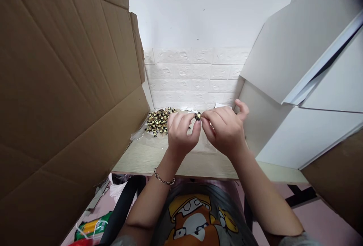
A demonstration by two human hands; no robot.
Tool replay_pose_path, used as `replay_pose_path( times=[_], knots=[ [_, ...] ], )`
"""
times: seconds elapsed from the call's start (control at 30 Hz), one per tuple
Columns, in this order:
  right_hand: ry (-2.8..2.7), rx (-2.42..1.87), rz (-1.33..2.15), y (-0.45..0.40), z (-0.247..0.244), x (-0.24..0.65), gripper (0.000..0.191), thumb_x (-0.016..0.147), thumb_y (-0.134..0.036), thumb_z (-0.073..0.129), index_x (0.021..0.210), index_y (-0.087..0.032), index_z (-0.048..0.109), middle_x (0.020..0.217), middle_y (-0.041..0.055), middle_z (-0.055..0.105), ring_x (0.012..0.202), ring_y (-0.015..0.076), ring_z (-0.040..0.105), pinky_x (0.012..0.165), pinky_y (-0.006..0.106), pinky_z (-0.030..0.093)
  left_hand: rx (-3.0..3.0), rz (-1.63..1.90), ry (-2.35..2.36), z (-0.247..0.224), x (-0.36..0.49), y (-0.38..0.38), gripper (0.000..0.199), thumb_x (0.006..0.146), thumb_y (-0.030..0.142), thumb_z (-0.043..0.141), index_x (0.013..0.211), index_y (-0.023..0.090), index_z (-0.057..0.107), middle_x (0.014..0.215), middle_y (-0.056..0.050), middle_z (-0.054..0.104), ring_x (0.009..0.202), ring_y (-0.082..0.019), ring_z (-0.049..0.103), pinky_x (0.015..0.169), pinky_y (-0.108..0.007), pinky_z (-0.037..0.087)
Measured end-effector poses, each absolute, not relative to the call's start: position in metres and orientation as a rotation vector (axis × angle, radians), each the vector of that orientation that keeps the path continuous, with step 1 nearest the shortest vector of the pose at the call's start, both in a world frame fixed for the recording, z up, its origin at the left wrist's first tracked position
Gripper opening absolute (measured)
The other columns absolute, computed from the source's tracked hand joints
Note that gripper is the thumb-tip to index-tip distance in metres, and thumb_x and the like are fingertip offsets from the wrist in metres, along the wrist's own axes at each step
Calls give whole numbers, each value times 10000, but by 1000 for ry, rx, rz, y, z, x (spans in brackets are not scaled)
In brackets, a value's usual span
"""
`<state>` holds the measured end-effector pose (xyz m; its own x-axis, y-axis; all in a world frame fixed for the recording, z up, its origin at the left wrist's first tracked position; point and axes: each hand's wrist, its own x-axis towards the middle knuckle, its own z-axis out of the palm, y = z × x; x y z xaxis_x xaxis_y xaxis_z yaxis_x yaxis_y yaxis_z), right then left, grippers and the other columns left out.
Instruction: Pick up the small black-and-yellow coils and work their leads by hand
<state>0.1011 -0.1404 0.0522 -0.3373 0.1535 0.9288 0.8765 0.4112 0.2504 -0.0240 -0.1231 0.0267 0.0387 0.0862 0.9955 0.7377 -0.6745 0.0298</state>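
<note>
Between my two hands is a small black-and-yellow part (197, 116), like a tiny wound coil or transformer. My left hand (182, 129) pinches it from the left with thumb and forefinger. The fingertips of my right hand (224, 127) are pressed together at its right side, with the little finger raised; whatever they grip is too small to make out. Behind my left hand lies a pile of similar black-and-yellow parts (159, 120) on clear plastic sheeting. My fingers hide part of the tabletop behind them.
A tall cardboard panel (70, 68) walls off the left side. White cabinet-like panels (283, 49) stand on the right. A white brick-patterned wall (195, 72) closes the back. The pale wooden table (141, 159) ends just before my body. A green packet (93, 225) lies low at left.
</note>
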Motion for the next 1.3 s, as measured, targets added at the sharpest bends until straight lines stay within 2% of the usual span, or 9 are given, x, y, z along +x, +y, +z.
replay_pose_path(
  times=[0.27, 0.43, 0.63, 0.77, 0.97, 1.3],
  knots=[
    [-1632, -971, -613, -154, 59, 89, 141, 778, -197, 421, 672, -211, 512, 642, -36, 594, 651, 108, 527, 945, 361, 189, -1794, -1857, -824, 35, -17, -126, 85, 699, 139, 537, 771, 182, 522, 620, 2, 520, 625, -119, 447, 647, -277, 358],
    [-1548, -955, -399, -159, 53, 84, 157, 789, -224, 418, 661, -218, 509, 658, -20, 594, 653, 124, 554, 951, 373, 232, -1824, -1946, -776, 30, -16, -128, 148, 701, 115, 544, 827, 193, 537, 724, -6, 585, 693, -119, 483, 669, -272, 373],
    [-1465, -883, -234, -158, 42, 78, 126, 785, -220, 438, 672, -218, 494, 672, -22, 594, 660, 118, 555, 950, 372, 269, -1887, -2117, -811, 23, -17, -130, 154, 723, 123, 532, 848, 210, 554, 764, 2, 591, 730, -115, 493, 651, -256, 387],
    [-1402, -804, -193, -155, 38, 76, 89, 770, -208, 460, 693, -212, 503, 665, -24, 592, 663, 115, 547, 932, 381, 286, -1925, -2213, -816, 21, -16, -131, 137, 729, 147, 535, 846, 210, 567, 780, -1, 587, 748, -114, 492, 646, -252, 395],
    [-1365, -804, -114, -150, 36, 76, 99, 771, -220, 453, 689, -208, 507, 676, -6, 579, 694, 131, 534, 796, 352, 357, -1967, -2328, -866, 23, -17, -133, 91, 752, 212, 518, 819, 192, 577, 758, -11, 567, 730, -116, 485, 620, -248, 388],
    [-1473, -913, -338, -153, 36, 71, 116, 765, -198, 455, 660, -214, 499, 655, -25, 595, 658, 118, 548, 920, 358, 266, -2176, -2671, -971, 26, -16, -139, 138, 773, 306, 488, 766, 185, 554, 786, -18, 516, 749, -110, 468, 668, -247, 385]
  ],
)
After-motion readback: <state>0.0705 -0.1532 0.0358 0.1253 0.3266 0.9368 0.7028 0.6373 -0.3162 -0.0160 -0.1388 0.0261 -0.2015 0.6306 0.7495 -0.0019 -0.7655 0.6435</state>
